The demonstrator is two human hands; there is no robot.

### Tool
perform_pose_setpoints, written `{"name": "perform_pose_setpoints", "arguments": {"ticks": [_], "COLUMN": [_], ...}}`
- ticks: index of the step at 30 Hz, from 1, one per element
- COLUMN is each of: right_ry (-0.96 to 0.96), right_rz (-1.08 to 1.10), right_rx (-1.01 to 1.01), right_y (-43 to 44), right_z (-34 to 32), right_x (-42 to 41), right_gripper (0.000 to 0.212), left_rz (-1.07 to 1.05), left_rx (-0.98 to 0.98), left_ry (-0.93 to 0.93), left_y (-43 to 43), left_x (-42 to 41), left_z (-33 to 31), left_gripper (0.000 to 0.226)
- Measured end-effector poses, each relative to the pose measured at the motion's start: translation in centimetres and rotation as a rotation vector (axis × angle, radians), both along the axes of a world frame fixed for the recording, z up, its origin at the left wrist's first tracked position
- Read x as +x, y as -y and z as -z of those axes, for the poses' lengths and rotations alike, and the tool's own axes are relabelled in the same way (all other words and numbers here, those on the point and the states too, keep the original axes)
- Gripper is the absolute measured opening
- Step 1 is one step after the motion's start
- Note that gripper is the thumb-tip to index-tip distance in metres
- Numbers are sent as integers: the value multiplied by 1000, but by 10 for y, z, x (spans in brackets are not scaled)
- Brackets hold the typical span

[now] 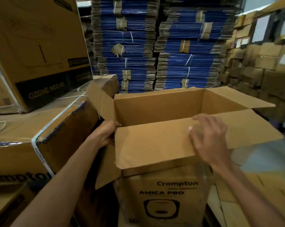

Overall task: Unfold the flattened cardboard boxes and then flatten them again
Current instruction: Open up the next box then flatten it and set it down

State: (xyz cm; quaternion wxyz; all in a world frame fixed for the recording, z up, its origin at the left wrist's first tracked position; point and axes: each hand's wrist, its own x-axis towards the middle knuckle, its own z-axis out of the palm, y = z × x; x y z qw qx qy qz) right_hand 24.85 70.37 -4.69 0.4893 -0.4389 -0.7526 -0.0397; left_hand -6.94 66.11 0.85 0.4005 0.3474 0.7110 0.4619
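1. Warehouse aisle; the box [163,190] stands upright just below the viewer.
2. Progress: unfolded, top flaps spread; flattening seemingly yet to come.
3. Look: brown corrugated, "Crompton Amica Pro" printed.
4. Left hand [105,133] grips its left corner; right hand [209,140] rests on the near flap [151,141], grip blurred, undeterminable.
5. Around: strapped cartons [23,136] left, blue bundles [187,63] behind.

Pale surface [268,153] on the right; flat cardboard sheets [256,192] lie on it.
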Motion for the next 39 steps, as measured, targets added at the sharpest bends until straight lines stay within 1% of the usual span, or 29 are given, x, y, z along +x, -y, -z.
{"name": "perform_pose_setpoints", "arguments": {"ticks": [1,2,3,4,5,6,7,8,9,10,11,12,14,16,17,18,19,20,21,22,23,25,26,28,31,32,35,36,39], "right_ry": [-59,-61,-7,85,174,221,208,127,37,-46,-102,-113,-90,-130,-226,-361,-511,-633,-727,-789,-825,-868,-899,-897,-804,-829,-993,-995,-842], "right_rz": [-125,-253,-387,-506,-585,-621,-607,-549,-485,-436,-404,-383,-380,-400,-424,-446,-452,-432,-400,-406,-459,-516,-479,-353,-219,-193,-130,-137,-137], "right_rx": [107,215,301,334,300,194,43,-151,-346,-498,-581,-611,-720,-961,-1058,-1099,-1080,-1013,-944,-904,-887,-865,-829,-819,-947,-940,-858,-814,-686], "right_y": [27,54,78,98,110,115,115,112,108,103,100,98,100,105,106,104,101,96,87,79,73,63,59,54,48,50,61,60,62], "right_z": [11,23,33,43,53,63,69,73,73,75,74,74,76,75,75,75,73,70,69,65,59,48,45,42,47,44,23,19,4], "right_x": [-15,-28,-41,-51,-59,-65,-70,-71,-70,-67,-64,-62,-62,-64,-65,-65,-65,-63,-62,-63,-63,-67,-71,-81,-96,-97,-90,-87,-84], "right_gripper": [22,19,18,17,15,14,17,24,33,38,42,47,66,91,97,98,92,80,68,60,56,65,73,85,95,91,57,56,74], "left_rz": [14,34,62,88,114,129,127,111,96,79,69,60,34,28,27,22,24,25,29,34,35,35,37,21,-11,-29,-17,4,87], "left_rx": [-10,-10,2,17,40,54,59,51,50,53,55,58,72,87,91,102,109,117,118,117,117,140,163,201,158,128,112,128,145], "left_ry": [-50,-84,-101,-100,-87,-77,-65,-42,-20,1,14,30,47,48,47,38,18,11,11,16,30,53,47,5,-23,-14,-12,-22,-13], "left_y": [-3,-4,-3,-3,-4,-8,-13,-17,-19,-22,-24,-24,-28,-34,-42,-46,-42,-37,-26,-16,-11,-2,1,6,9,10,17,22,43], "left_x": [9,22,35,48,59,68,75,83,90,97,105,113,124,128,125,125,128,132,139,144,147,153,155,159,164,166,171,171,168], "left_z": [2,3,3,5,6,9,13,18,20,25,28,29,32,36,43,47,46,45,39,37,37,40,42,44,47,46,43,39,21], "left_gripper": [24,27,26,23,19,21,29,37,40,41,41,42,45,49,54,59,61,60,54,47,42,40,38,35,41,43,43,42,37]}}
